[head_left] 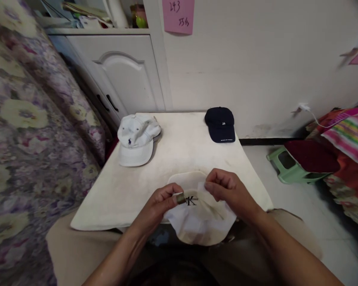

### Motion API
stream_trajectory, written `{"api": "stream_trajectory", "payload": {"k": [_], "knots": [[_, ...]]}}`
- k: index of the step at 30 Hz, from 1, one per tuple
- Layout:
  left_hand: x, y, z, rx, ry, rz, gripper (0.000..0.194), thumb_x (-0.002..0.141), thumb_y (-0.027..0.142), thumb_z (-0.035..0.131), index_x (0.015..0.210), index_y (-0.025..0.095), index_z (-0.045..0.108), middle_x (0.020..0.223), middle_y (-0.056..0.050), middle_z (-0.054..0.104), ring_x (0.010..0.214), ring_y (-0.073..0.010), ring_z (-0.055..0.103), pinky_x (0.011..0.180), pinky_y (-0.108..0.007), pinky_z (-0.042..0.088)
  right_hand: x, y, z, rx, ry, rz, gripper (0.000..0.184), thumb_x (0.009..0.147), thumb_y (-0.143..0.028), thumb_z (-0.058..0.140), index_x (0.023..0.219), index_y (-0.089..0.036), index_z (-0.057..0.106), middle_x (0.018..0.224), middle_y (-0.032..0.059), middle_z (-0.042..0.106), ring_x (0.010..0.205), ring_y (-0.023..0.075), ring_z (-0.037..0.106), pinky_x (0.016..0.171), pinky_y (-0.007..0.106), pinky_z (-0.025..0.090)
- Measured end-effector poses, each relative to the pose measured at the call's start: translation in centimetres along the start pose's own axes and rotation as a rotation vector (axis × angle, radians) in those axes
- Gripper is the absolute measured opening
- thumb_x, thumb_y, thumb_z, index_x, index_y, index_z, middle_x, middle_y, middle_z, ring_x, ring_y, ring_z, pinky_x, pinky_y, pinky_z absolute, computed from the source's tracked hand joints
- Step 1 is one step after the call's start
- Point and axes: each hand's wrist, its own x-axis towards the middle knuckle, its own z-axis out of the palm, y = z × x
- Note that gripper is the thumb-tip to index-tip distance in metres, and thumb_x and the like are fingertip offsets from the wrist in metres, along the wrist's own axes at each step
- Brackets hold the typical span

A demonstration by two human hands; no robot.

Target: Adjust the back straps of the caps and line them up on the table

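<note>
A cream baseball cap [201, 228] with a dark letter logo lies at the table's near edge, its brim pointing away from me. Over it, my left hand [159, 202] pinches a small olive-brown piece with a pale edge [180, 198] between thumb and fingers; whether this belongs to the cap I cannot tell. My right hand [228, 186] is closed in a pinch on a thin whitish strip [201, 187] above the cap's right side. The far ends of both pieces are hard to make out. Beyond, a white cap [137, 139] and a navy cap [220, 124] rest on the table.
The cream-covered table [179, 147] stands against a wall and a white cabinet [119, 71]. A floral curtain [26, 139] hangs at left. On the right are a green stool [282, 165] with a dark red cover and a striped cloth [353, 133]. A pink note [179, 16] is on the wall.
</note>
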Motion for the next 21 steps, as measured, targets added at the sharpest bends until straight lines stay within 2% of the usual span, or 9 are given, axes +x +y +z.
{"api": "stream_trajectory", "payload": {"k": [8,21], "knots": [[0.0,0.1,0.2,-0.024,-0.031,0.012,0.022,0.081,0.034,0.074,0.085,0.015,0.063,0.075,0.001,0.055,0.064,-0.0100,0.048,0.058,-0.021,0.035,0.1,0.7,1.9,-0.220,0.010,-0.051,0.020,0.082,-0.030,0.067,0.068,-0.019,0.056,0.062,-0.0032,0.052,0.058,0.0108,0.042,0.053,0.024,0.032],[0.0,-0.4,0.1,0.016,-0.016,0.009,0.018,0.083,0.031,0.074,0.085,0.016,0.064,0.074,0.003,0.057,0.063,-0.0084,0.047,0.059,-0.019,0.035,0.0,1.1,2.3,-0.243,-0.018,-0.020,0.020,0.081,-0.029,0.065,0.068,-0.018,0.054,0.062,-0.0041,0.048,0.058,0.0102,0.040,0.052,0.023,0.030]]}}
